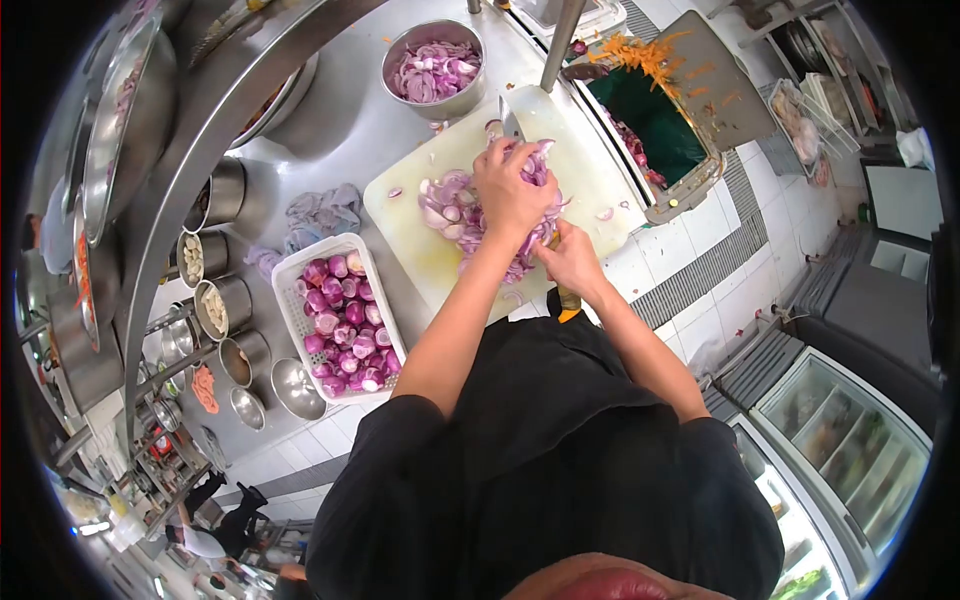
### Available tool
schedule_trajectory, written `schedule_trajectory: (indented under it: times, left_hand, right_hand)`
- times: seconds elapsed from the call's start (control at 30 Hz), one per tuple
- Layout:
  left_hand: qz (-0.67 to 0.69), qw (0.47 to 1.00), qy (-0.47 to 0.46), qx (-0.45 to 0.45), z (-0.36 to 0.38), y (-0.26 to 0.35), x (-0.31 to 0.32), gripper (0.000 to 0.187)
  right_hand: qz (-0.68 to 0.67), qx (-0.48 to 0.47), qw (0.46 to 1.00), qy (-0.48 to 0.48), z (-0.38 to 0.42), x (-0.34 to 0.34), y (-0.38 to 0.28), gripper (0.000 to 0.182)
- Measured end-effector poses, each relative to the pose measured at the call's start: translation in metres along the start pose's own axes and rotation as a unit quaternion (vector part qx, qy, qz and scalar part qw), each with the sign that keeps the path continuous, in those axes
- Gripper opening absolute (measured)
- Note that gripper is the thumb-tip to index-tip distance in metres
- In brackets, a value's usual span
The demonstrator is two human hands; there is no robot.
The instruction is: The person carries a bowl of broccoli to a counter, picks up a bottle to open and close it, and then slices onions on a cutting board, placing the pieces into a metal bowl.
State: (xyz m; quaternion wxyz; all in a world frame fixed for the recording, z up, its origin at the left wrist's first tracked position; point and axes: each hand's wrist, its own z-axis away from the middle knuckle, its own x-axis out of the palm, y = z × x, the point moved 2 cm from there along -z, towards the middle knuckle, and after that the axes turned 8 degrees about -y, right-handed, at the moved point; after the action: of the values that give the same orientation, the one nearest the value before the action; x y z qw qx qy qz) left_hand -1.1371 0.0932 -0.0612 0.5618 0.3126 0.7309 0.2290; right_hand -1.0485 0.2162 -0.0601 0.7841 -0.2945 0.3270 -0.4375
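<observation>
Gripping a black-and-yellow handle (pixel 569 304), the right hand (pixel 575 262) has its fingers curled around it, close to the edge of a white rectangular cutting board (pixel 410 225). The left hand (pixel 513 188) lies just beside it toward 11 o'clock, fingers spread and bent over a heap of sliced purple-and-white onions (pixel 450 210); whether its grip holds any of them cannot be told, as its underside is hidden. The heap sits mid-board on a silvery metal worktop (pixel 345 150). At 8 o'clock from it stands a white perforated plastic basket (pixel 290 265) full of whole peeled purple onions (pixel 345 330). At 9 o'clock lies a crumpled grey cloth (pixel 325 215). At 11 o'clock, beyond the board, a round steel pot (pixel 462 103) contains more onion slices. At 2 o'clock is a rectangular bin with a dark green interior (pixel 650 115), orange shreds (pixel 640 62) strewn along its far edge. Farther off, a glass-doored refrigerator (pixel 845 430) stands at 4 o'clock, and a person in a white top (pixel 205 540) is at 7 o'clock.
</observation>
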Motion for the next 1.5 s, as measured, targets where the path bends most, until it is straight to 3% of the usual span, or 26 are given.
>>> schedule_trajectory:
  times: [0.1, 0.3, 0.33, 0.4, 0.43, 0.47, 0.5, 0.53, 0.6, 0.67, 0.73, 0.8, 0.87, 0.93, 1.03, 1.13, 1.23, 1.27, 1.33, 1.4, 1.47, 1.5]
  left_hand:
    - [0.014, 0.999, 0.04, 0.027, -0.03, 0.008, -0.023, 0.035]
    - [0.019, 0.984, 0.157, 0.082, -0.16, -0.011, -0.076, 0.035]
    - [0.017, 0.984, 0.158, 0.081, -0.177, -0.023, -0.076, 0.035]
    - [0.066, 0.987, 0.143, -0.021, -0.208, -0.05, -0.078, 0.043]
    - [0.064, 0.987, 0.144, -0.021, -0.215, -0.062, -0.08, 0.043]
    - [0.066, 0.991, 0.034, -0.113, -0.221, -0.081, -0.075, 0.05]
    - [0.067, 0.974, -0.076, -0.201, -0.221, -0.096, -0.068, 0.057]
    - [0.069, 0.974, -0.077, -0.201, -0.216, -0.109, -0.065, 0.057]
    - [-0.028, 0.988, -0.113, -0.104, -0.206, -0.123, -0.059, 0.067]
    - [-0.042, 0.991, -0.106, -0.064, -0.178, -0.108, -0.073, 0.069]
    - [-0.028, 0.992, -0.092, 0.081, -0.136, -0.093, -0.087, 0.07]
    - [0.014, 0.99, -0.117, 0.075, -0.067, -0.074, -0.096, 0.079]
    - [-0.076, 0.984, -0.154, 0.044, 0.023, -0.066, -0.094, 0.113]
    - [-0.109, 0.97, -0.213, -0.036, 0.098, -0.06, -0.084, 0.138]
    - [-0.152, 0.975, -0.153, -0.057, 0.134, -0.069, -0.059, 0.15]
    - [-0.164, 0.978, -0.12, -0.05, 0.098, -0.065, -0.051, 0.145]
    - [-0.144, 0.981, -0.131, 0.027, 0.058, -0.086, -0.043, 0.136]
    - [-0.142, 0.981, -0.13, 0.026, 0.046, -0.094, -0.043, 0.136]
    - [-0.108, 0.981, -0.152, 0.05, 0.027, -0.104, -0.044, 0.127]
    - [-0.098, 0.987, -0.108, 0.072, 0.011, -0.103, -0.044, 0.121]
    - [-0.107, 0.972, -0.184, 0.1, 0.0, -0.109, -0.03, 0.109]
    - [-0.055, 0.98, -0.15, 0.116, -0.001, -0.099, -0.024, 0.091]
  right_hand:
    - [0.002, -0.017, 1.0, -0.01, -0.004, -0.012, -0.028, 0.038]
    - [0.103, -0.263, 0.956, 0.084, -0.094, -0.041, -0.141, 0.041]
    - [0.116, -0.247, 0.96, 0.066, -0.105, -0.045, -0.163, 0.043]
    - [0.13, -0.234, 0.962, 0.048, -0.127, -0.05, -0.196, 0.045]
    - [0.234, -0.216, 0.944, 0.089, -0.137, -0.05, -0.205, 0.046]
    - [0.335, -0.195, 0.912, 0.131, -0.142, -0.051, -0.212, 0.049]
    - [0.355, -0.15, 0.915, 0.12, -0.143, -0.054, -0.216, 0.05]
    - [0.356, -0.148, 0.915, 0.121, -0.138, -0.057, -0.215, 0.05]
    - [0.33, -0.126, 0.919, 0.174, -0.108, -0.064, -0.202, 0.042]
    - [0.314, -0.157, 0.925, 0.143, -0.071, -0.077, -0.172, 0.037]
    - [0.311, -0.168, 0.927, 0.126, -0.033, -0.086, -0.134, 0.031]
    - [0.338, -0.147, 0.922, 0.123, -0.021, -0.095, -0.075, 0.028]
    - [0.386, -0.152, 0.892, 0.18, -0.012, -0.092, -0.022, 0.024]
    - [0.427, -0.086, 0.875, 0.211, -0.018, -0.08, 0.02, 0.021]
    - [0.44, -0.115, 0.87, 0.193, -0.012, -0.048, 0.035, 0.019]
    - [0.408, -0.129, 0.896, 0.122, 0.005, -0.022, 0.02, 0.02]
    - [0.239, -0.088, 0.961, 0.104, 0.007, -0.026, 0.026, 0.027]
    - [0.241, -0.088, 0.961, 0.104, 0.005, -0.029, 0.037, 0.027]
    - [0.112, -0.032, 0.989, 0.095, 0.0, -0.036, 0.062, 0.031]
    - [0.106, -0.002, 0.991, 0.084, 0.006, -0.035, 0.057, 0.041]
    - [0.206, -0.058, 0.972, 0.099, 0.011, -0.023, 0.045, 0.05]
    - [0.218, -0.051, 0.969, 0.101, 0.01, -0.016, 0.036, 0.056]
